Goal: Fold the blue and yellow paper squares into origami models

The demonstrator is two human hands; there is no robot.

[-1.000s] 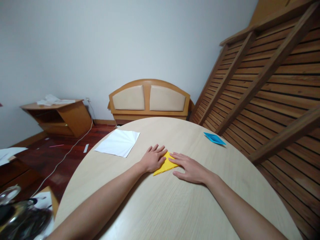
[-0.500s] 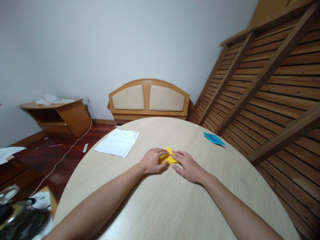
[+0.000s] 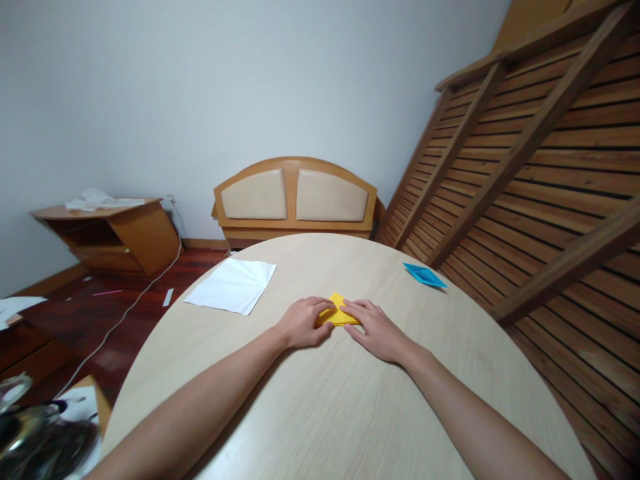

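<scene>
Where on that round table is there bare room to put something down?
Bare wood lies along the near table edge between the forearms, and far side between white paper and blue paper. Crowded only around the yellow paper, under both hands.

yellow paper (image 3: 339,311) mostly hidden under both hands, dark clutter (image 3: 40,437) cut off bottom-left

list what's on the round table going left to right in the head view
white paper sheet → left hand → yellow folded paper → right hand → blue folded paper
</scene>
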